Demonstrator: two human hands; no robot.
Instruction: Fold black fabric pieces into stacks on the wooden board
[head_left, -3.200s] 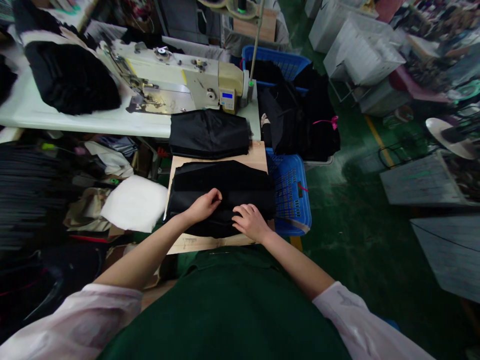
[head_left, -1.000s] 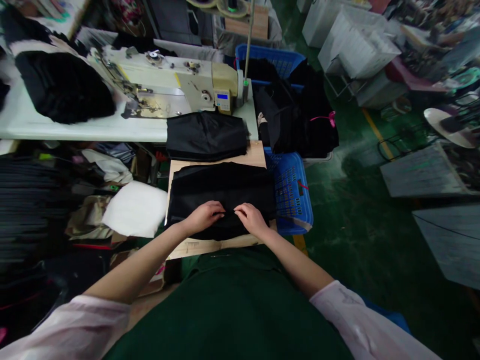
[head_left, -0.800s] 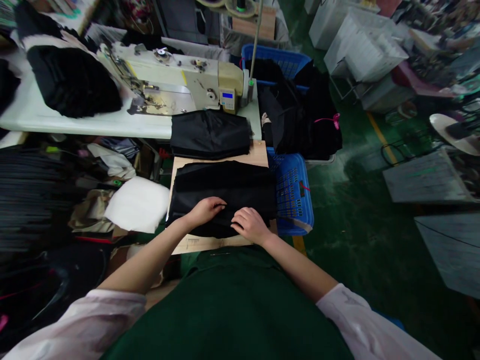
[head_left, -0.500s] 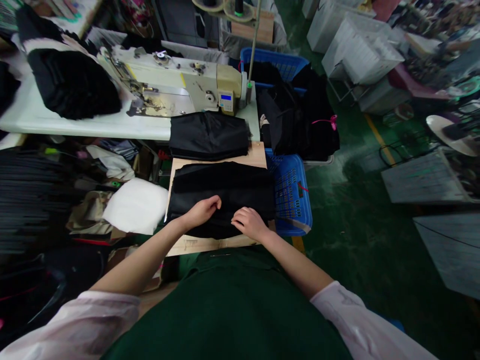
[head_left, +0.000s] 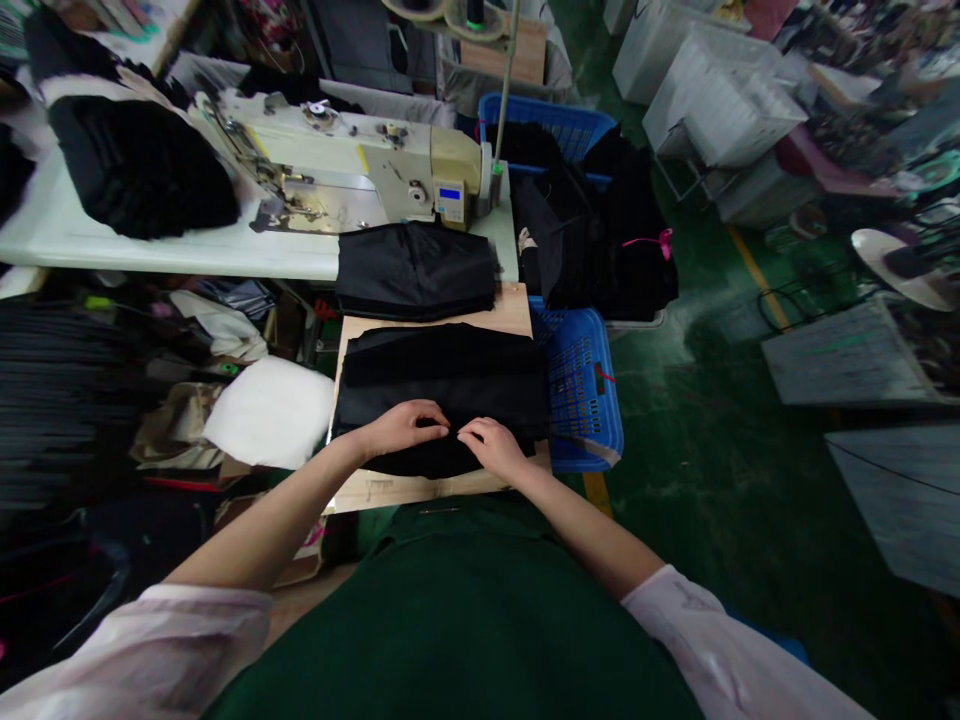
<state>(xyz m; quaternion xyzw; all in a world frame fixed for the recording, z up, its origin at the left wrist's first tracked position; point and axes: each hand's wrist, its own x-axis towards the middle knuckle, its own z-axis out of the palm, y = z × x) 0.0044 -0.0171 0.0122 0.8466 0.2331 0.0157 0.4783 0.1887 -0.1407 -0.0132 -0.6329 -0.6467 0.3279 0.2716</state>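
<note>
Both bare hands have drawn together: the left hand [head_left: 403, 428] and right hand [head_left: 493, 448] nearly meet (whether they pinch the cloth, I cannot tell) on a folded black fabric garment [head_left: 442, 375], which lies on a pale wooden board [head_left: 427, 492] beside a blue plastic crate [head_left: 581, 400].

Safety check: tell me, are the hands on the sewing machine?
No, the left hand and right hand rest on black fabric on a wooden board, away from the sewing machine.
</note>
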